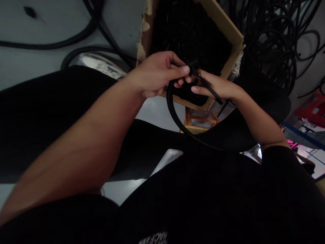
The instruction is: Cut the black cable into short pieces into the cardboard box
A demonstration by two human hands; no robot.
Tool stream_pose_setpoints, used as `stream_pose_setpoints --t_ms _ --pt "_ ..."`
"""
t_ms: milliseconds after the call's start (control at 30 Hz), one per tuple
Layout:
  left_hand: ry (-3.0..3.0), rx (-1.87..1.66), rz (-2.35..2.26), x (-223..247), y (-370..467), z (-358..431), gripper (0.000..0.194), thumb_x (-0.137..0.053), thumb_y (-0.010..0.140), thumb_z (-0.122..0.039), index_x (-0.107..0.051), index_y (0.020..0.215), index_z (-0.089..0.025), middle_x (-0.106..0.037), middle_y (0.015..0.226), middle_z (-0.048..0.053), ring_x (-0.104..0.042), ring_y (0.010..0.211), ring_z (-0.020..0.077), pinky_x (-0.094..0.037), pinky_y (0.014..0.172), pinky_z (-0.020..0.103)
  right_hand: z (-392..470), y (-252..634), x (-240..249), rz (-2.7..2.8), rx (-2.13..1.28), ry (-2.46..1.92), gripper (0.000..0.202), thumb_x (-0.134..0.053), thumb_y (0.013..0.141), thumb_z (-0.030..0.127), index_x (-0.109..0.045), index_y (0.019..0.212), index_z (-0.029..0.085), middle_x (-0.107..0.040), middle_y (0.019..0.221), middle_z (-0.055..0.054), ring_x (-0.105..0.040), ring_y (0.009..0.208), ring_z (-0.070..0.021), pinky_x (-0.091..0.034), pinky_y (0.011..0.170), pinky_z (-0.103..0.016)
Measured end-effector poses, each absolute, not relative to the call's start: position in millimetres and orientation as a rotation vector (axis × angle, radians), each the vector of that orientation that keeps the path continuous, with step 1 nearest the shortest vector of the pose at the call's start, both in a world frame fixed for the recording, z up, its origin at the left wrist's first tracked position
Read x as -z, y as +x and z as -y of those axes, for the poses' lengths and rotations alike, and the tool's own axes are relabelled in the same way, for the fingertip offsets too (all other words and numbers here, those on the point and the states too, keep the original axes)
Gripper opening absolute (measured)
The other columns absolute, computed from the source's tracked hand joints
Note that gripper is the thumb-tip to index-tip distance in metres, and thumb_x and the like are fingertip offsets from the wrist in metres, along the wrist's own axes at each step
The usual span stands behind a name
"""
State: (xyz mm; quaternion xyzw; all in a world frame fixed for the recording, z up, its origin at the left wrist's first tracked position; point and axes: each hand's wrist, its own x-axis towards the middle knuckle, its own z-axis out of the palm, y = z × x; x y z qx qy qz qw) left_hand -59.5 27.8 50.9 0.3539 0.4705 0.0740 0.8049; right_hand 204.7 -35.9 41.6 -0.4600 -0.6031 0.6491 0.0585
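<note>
Black rubber hose (175,115), seen from the head camera, runs in a loop from between the two hands down toward the person's lap, where it is lost against the dark clothing. The left hand (157,73) is closed on the upper end of the hose, thumb pressed against the fingers just at a small black fitting (194,64). The right hand (215,88) meets it there, fingers curled around a thin black strap or tie (212,89) that slants across its knuckles; whether that strap is already round the hose I cannot tell. Both hands work over an open cardboard box (228,28) full of dark parts, which sits on a small wooden stool (196,122). More coiled hoses (274,44) lie on the floor (50,23) beyond.

Judging by its smooth curve, the hose is light, springy and bendable, not limp. It probably wants gripping close to the end, near the fitting, so it does not spring away.
</note>
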Motion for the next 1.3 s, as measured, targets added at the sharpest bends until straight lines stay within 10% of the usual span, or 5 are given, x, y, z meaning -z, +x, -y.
stream_pose_setpoints --t_ms 233,500,800,1100,1300 --pt "0.761 -0.39 -1.117 -42 -51 -24 0.038 -0.07 0.116 0.01 -0.058 0.111 -0.026 -0.079 0.08 -0.007 -0.066 0.063 0.0098 -0.048 0.062 0.022 43 193 -32 1.537 -2.032 -1.472 0.08 -0.056 0.125 0.099 -0.068 0.143 0.022 -0.073 0.104 -0.002 -0.082 0.099 -0.0229 -0.075 0.094 -0.04" --pt "1.09 -0.478 -1.043 -8 -52 -8 0.047 -0.105 0.103 -0.026 -0.058 0.1 -0.031 -0.085 0.085 -0.002 -0.066 0.061 0.0138 -0.047 0.059 0.031 43 192 -4 1.844 -1.772 -1.439 0.073 -0.066 0.125 0.088 -0.064 0.146 0.018 -0.079 0.136 -0.012 -0.078 0.132 -0.0301 -0.07 0.122 -0.053" --pt "0.821 -0.326 -0.911 -47 -68 -31 0.042 -0.107 0.098 -0.036 -0.066 0.101 -0.03 -0.083 0.086 -0.005 -0.051 0.063 0.0113 -0.036 0.06 0.03 31 192 -68 2.101 -1.532 -1.774 0.032 -0.068 0.124 0.052 -0.078 0.141 0.026 -0.091 0.134 -0.01 -0.085 0.124 -0.0307 -0.066 0.119 -0.045" --pt "0.674 -0.079 -0.68 -63 -72 -33 0.062 -0.122 0.085 -0.064 -0.075 0.093 -0.025 -0.072 0.082 0.001 -0.038 0.059 0.0069 -0.018 0.051 0.029 31 200 -77 2.401 -1.36 -1.596 0.054 -0.073 0.117 0.039 -0.07 0.169 0.023 -0.076 0.165 -0.014 -0.072 0.159 -0.0416 -0.063 0.132 -0.056" --pt "0.596 -0.033 -0.664 -65 -79 -33 0.059 -0.122 0.082 -0.062 -0.087 0.107 -0.021 -0.069 0.077 0.003 -0.031 0.058 0.0083 -0.018 0.051 0.031 30 194 -97 2.471 -1.302 -1.664 0.047 -0.068 0.12 0.043 -0.08 0.162 0.024 -0.084 0.148 -0.013 -0.081 0.139 -0.0394 -0.064 0.119 -0.049"
